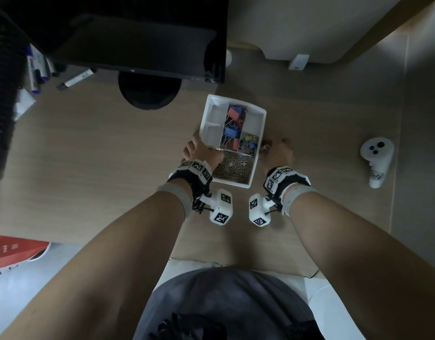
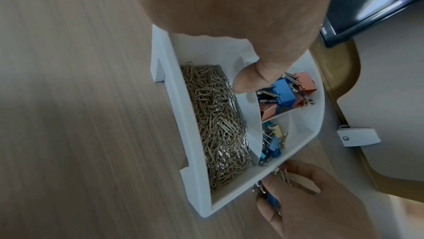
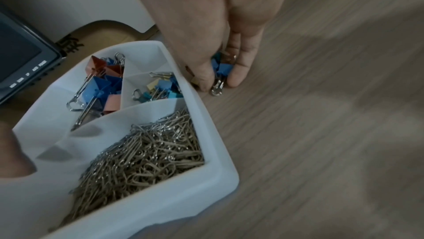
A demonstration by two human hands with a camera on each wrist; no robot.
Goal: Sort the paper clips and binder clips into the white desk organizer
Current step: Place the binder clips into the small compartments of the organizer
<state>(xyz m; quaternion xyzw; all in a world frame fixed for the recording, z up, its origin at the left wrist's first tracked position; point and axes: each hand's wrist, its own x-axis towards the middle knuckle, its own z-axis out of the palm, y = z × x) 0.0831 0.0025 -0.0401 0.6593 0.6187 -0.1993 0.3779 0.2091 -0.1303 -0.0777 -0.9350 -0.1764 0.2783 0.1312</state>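
The white desk organizer (image 1: 257, 143) sits on the wooden desk. Its near compartment is full of paper clips (image 1: 233, 166). Large red and blue binder clips (image 1: 232, 126) fill the middle one, and small colourful binder clips (image 1: 248, 143) lie to their right. My left hand (image 1: 199, 149) grips the organizer's left wall, with the thumb (image 2: 250, 77) inside over the rim. My right hand (image 3: 219, 81) rests on the desk just outside the right wall (image 3: 206, 116) and pinches a bunch of small blue binder clips (image 3: 221, 67).
A dark monitor (image 1: 128, 38) on a round stand base (image 1: 149, 92) stands behind the organizer. Markers (image 1: 76, 78) lie at the back left. A white controller (image 1: 377, 163) lies on the desk to the far right. A red object (image 1: 15, 251) shows below the desk's front left edge.
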